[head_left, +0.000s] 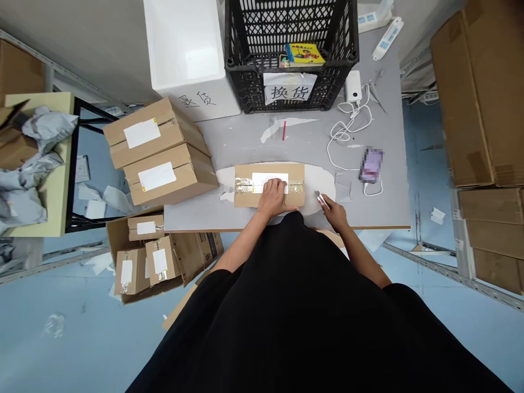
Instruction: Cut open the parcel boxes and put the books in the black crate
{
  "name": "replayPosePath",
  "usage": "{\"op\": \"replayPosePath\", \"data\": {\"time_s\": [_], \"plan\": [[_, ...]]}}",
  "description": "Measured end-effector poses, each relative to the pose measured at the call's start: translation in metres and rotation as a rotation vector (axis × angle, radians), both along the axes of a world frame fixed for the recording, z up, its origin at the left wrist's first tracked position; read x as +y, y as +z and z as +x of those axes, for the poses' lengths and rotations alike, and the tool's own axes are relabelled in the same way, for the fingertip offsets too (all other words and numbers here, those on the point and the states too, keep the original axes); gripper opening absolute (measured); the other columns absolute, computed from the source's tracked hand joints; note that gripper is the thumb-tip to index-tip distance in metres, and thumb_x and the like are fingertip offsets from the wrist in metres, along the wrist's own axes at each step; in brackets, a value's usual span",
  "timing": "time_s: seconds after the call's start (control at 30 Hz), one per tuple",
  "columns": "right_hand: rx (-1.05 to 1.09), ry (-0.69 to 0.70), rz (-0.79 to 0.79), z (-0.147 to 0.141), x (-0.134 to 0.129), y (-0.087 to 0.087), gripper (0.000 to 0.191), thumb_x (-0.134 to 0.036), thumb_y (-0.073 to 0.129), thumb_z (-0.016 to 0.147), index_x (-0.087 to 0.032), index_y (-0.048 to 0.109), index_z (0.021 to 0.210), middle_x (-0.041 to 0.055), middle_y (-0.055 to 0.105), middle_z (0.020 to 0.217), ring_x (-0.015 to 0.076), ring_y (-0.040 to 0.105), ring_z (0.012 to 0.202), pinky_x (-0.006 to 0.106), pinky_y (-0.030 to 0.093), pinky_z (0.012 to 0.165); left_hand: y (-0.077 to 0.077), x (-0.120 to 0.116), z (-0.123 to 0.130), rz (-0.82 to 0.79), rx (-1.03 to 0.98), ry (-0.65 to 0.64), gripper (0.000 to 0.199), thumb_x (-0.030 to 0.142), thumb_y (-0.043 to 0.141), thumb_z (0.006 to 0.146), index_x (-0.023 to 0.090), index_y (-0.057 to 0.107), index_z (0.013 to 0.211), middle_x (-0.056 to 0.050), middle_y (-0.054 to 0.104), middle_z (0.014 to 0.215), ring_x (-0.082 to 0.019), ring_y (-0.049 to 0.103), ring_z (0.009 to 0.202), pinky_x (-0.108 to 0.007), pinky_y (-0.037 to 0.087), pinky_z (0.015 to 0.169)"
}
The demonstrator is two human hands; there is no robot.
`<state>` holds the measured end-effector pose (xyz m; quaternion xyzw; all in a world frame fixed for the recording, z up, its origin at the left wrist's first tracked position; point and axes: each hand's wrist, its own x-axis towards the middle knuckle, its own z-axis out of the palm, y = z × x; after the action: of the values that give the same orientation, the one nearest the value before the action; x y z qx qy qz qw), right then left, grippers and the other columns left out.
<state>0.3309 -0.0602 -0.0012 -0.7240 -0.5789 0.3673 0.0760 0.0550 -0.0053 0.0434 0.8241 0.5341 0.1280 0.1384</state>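
Observation:
A taped cardboard box (244,186) with a white label lies lengthwise near the front edge of the table. My left hand (273,197) holds it from above, fingers bent over the label and thumb stretched along the near edge. To the right of the box, my right hand (336,214) is closed around a box cutter (321,200). Its tip points up and left towards the box, apart from it. Clear tape runs along the seam at both ends of the box. A pale worn patch (325,177) of the tabletop surrounds it.
Two labelled cardboard boxes (164,153) stand at the table's left. Behind are a white bin (196,98) and a black crate (245,87) with books (305,53). A phone (371,165) and white cables (341,131) lie right. An open carton (180,256) with boxes stands below left.

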Motion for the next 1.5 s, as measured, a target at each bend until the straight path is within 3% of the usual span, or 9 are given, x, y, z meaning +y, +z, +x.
{"op": "replayPosePath", "data": {"time_s": [0.1,0.2,0.5,0.77,0.93,1.03,1.17,1.33,1.5], "plan": [[-0.194,0.021,-0.040,-0.008,-0.002,-0.033,0.039,-0.035,0.043,0.099,-0.020,0.063,0.129,0.0123,0.072,0.113,0.0278,0.066,0.101,0.034,0.047,0.083,0.000,-0.003,-0.002,0.020,-0.012,-0.005,0.094,0.085,0.061,0.069,0.010,0.057,0.126,-0.021,0.054,0.120,-0.036,0.049,0.111,-0.047,0.038,0.098],[-0.267,0.009,-0.067,-0.023,-0.006,-0.053,0.034,-0.029,0.042,0.100,-0.012,0.059,0.123,0.0186,0.065,0.123,0.0272,0.063,0.107,0.033,0.045,0.084,0.001,-0.006,-0.012,0.034,-0.007,0.001,0.093,0.083,0.062,0.071,0.011,0.057,0.130,-0.021,0.056,0.123,-0.037,0.048,0.116,-0.049,0.036,0.105],[-0.371,-0.054,-0.128,-0.038,-0.009,-0.056,0.028,-0.032,0.049,0.099,-0.013,0.054,0.119,0.0179,0.062,0.118,0.0266,0.060,0.106,0.032,0.042,0.082,0.002,-0.020,-0.069,0.052,0.015,0.187,0.073,0.072,0.058,0.084,0.017,0.058,0.132,-0.018,0.059,0.127,-0.035,0.051,0.119,-0.048,0.036,0.105],[-0.300,-0.164,0.000,-0.039,0.011,-0.040,0.030,-0.027,0.045,0.096,-0.013,0.061,0.117,0.0184,0.063,0.116,0.0281,0.060,0.107,0.037,0.046,0.087,0.000,-0.022,-0.090,0.065,-0.043,0.217,0.064,0.067,0.057,0.088,0.019,0.060,0.129,-0.018,0.060,0.125,-0.035,0.052,0.122,-0.050,0.035,0.107],[-0.061,-0.127,0.453,-0.069,0.038,0.000,0.035,-0.030,0.038,0.096,-0.016,0.061,0.118,0.0166,0.062,0.115,0.0270,0.058,0.111,0.042,0.047,0.097,-0.002,-0.022,-0.098,0.083,-0.057,0.209,0.062,0.065,0.056,0.089,0.018,0.059,0.130,-0.018,0.060,0.127,-0.035,0.051,0.123,-0.050,0.035,0.107],[-0.071,0.049,0.646,-0.104,0.059,0.031,0.037,-0.037,0.045,0.096,-0.018,0.062,0.123,0.0173,0.057,0.131,0.0302,0.050,0.127,0.048,0.040,0.108,-0.003,-0.022,-0.101,0.080,-0.067,0.164,0.071,0.070,0.058,0.085,0.017,0.057,0.132,-0.019,0.059,0.127,-0.036,0.051,0.122,-0.050,0.036,0.107],[-0.061,0.417,0.572,-0.146,0.088,0.054,0.045,-0.042,0.045,0.098,-0.023,0.058,0.136,0.0112,0.050,0.149,0.0303,0.039,0.141,0.053,0.027,0.119,-0.004,-0.018,-0.103,0.069,-0.020,0.143,0.075,0.077,0.057,0.080,0.017,0.059,0.125,-0.019,0.059,0.122,-0.036,0.053,0.116,-0.050,0.038,0.104],[-0.072,0.524,0.425,-0.150,0.113,0.054,0.056,-0.049,0.047,0.097,-0.029,0.050,0.149,0.0076,0.046,0.156,0.0319,0.033,0.148,0.062,0.014,0.121,-0.003,-0.007,-0.100,0.039,0.046,0.146,0.078,0.083,0.056,0.076,0.015,0.062,0.114,-0.019,0.060,0.110,-0.037,0.054,0.106,-0.049,0.041,0.095],[-0.080,0.644,0.303,-0.125,0.132,0.055,0.069,-0.051,0.062,0.091,-0.035,0.042,0.154,0.0055,0.040,0.160,0.0324,0.029,0.151,0.062,0.016,0.120,-0.003,-0.005,-0.100,0.034,0.074,0.127,0.068,0.082,0.052,0.079,0.019,0.065,0.100,-0.018,0.061,0.103,-0.035,0.056,0.100,-0.048,0.042,0.090]]}}
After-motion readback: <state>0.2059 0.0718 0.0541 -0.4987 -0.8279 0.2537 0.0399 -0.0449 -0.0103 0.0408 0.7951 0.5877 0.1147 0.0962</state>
